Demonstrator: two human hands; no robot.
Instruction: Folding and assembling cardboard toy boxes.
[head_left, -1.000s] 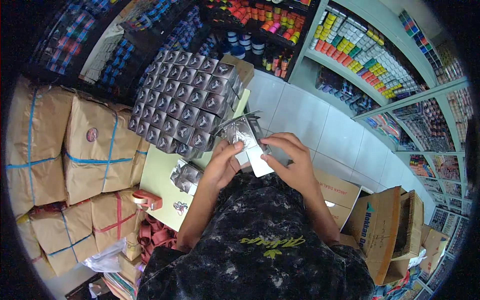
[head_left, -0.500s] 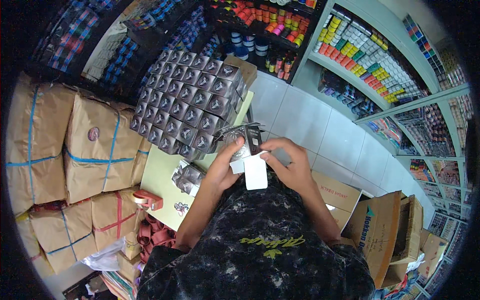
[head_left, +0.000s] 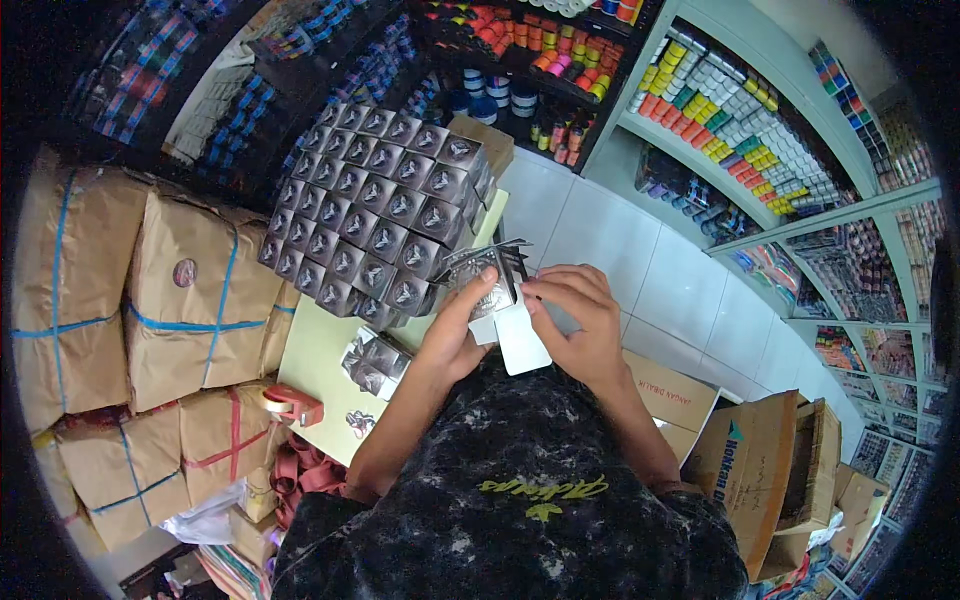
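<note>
A small dark grey printed carton (head_left: 496, 300) is held up in front of my chest, its top flaps spread and a white flap (head_left: 522, 340) hanging down toward me. My left hand (head_left: 458, 325) grips its left side, thumb on the near face. At its right edge, my right hand (head_left: 582, 318) has thumb and fingers closed around the dark side panel. Just beyond sits a large stack of matching dark boxes (head_left: 372, 205) on a pale yellow table (head_left: 325, 345). Several flattened grey-and-white cartons (head_left: 375, 362) lie left of my left forearm.
A red tape dispenser (head_left: 293, 405) and a small dark tangled bunch (head_left: 360, 422) lie on the table. Brown paper parcels (head_left: 195, 285) are piled at left. Cardboard boxes (head_left: 745, 470) stand at right. Shelves of coloured spools (head_left: 735, 120) line the far side and right.
The carton's side panel has turned and now looks narrower. Its white flap has swung to the right. My right hand's fingers have shifted slightly along the carton's edge.
</note>
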